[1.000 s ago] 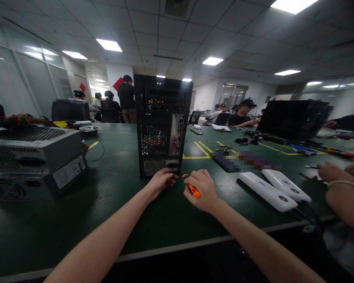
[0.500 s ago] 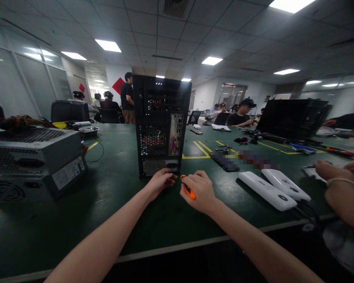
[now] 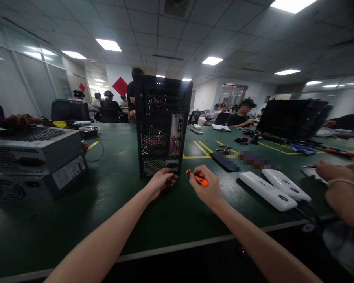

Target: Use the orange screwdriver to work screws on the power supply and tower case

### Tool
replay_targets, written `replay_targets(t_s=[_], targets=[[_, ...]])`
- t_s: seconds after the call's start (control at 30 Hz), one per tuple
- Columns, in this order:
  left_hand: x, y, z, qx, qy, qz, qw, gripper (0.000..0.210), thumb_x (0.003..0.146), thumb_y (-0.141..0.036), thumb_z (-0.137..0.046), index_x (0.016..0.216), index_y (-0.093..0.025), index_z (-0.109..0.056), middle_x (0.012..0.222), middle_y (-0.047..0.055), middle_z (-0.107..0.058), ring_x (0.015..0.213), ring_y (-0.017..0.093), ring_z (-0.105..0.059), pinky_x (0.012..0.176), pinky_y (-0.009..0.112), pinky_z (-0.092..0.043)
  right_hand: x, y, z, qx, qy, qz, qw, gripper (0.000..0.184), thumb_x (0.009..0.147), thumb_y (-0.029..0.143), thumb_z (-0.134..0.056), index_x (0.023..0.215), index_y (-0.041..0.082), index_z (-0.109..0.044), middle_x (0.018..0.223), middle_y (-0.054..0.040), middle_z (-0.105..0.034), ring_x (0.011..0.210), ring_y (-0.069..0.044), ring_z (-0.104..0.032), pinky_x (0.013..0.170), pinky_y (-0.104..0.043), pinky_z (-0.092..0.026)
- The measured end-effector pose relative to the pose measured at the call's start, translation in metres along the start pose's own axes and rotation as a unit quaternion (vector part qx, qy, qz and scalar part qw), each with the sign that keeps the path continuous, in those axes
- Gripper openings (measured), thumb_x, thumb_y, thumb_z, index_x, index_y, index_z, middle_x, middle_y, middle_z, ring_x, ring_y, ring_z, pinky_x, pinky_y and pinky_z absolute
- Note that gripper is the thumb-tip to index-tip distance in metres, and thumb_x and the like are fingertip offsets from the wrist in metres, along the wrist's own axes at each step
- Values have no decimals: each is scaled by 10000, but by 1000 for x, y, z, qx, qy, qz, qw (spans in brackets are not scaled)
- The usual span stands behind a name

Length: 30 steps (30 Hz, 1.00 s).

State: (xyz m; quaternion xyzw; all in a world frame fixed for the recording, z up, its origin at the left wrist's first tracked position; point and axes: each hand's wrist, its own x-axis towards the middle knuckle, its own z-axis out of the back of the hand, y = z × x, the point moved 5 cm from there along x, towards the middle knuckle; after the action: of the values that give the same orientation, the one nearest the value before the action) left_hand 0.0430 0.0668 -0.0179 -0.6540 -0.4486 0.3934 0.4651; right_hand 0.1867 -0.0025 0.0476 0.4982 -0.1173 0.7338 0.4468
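Observation:
A black computer case point(image 3: 162, 118) stands upright on the green table, its rear panel facing me. My left hand point(image 3: 161, 181) is at the bottom of that panel, just below the power supply point(image 3: 155, 167). Its fingers are bent but apart, nothing can be seen in them, and I cannot tell whether they touch the case. My right hand point(image 3: 205, 184) is closed around the orange and black handle of a screwdriver point(image 3: 201, 179). The thin shaft points left toward the lower right corner of the case; its tip is hard to make out.
Two grey power supplies point(image 3: 35, 157) are stacked on the left, near a metal bowl point(image 3: 89, 130). To the right lie white power banks point(image 3: 265, 190), a dark phone-like slab point(image 3: 224, 161) and pliers point(image 3: 342, 151). Another person's hands point(image 3: 333, 173) work at the right edge.
My right hand has shifted right and slightly up with the screwdriver, whose handle now lies flatter. The left hand has barely moved. Behind the case, a standing person has moved right.

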Motion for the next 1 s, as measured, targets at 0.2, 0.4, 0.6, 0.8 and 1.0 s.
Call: replay_targets(t_s=[0.2, 0.4, 0.6, 0.8, 1.0], targets=[[3, 2, 1, -6, 13, -14, 1000, 249, 708, -147, -501, 955, -135, -475, 781, 52, -588, 544, 65, -520, 522, 197, -403, -7, 14, -8, -49, 82, 144, 985, 30, 738, 214, -467, 749, 188, -479, 674, 5, -542, 620, -118, -478, 729, -304, -337], [3, 2, 1, -3, 15, -18, 1000, 275, 700, -140, -507, 973, -129, -475, 805, 59, -587, 564, 66, -521, 534, 197, -409, -8, 20, -11, -95, 103, 152, 978, 74, 730, 221, -452, 723, 181, -514, 660, -5, -519, 632, -125, -456, 733, -313, -313], [1, 0, 2, 2, 5, -14, 1000, 260, 713, -134, -480, 972, -122, -469, 798, 60, -583, 552, 62, -515, 521, 192, -403, -5, 14, -10, -52, 64, 92, 992, 35, 717, 207, -475, 728, 184, -499, 685, 3, -552, 642, -125, -489, 723, -299, -331], [3, 2, 3, 1, -5, 0, 1000, 278, 708, -119, -478, 985, -118, -465, 796, 60, -582, 541, 61, -516, 516, 193, -403, 1, -7, -1, 18, 2, -43, 999, 64, 757, 259, -477, 722, 208, -491, 675, 21, -548, 569, -109, -487, 607, -245, -369], [3, 2, 3, 0, 1, -5, 1000, 274, 716, -132, -478, 988, -117, -453, 786, 59, -583, 536, 64, -519, 515, 198, -398, -2, 3, -4, -2, 22, 69, 997, 46, 751, 234, -490, 761, 190, -498, 706, 1, -570, 603, -114, -486, 648, -254, -371]])
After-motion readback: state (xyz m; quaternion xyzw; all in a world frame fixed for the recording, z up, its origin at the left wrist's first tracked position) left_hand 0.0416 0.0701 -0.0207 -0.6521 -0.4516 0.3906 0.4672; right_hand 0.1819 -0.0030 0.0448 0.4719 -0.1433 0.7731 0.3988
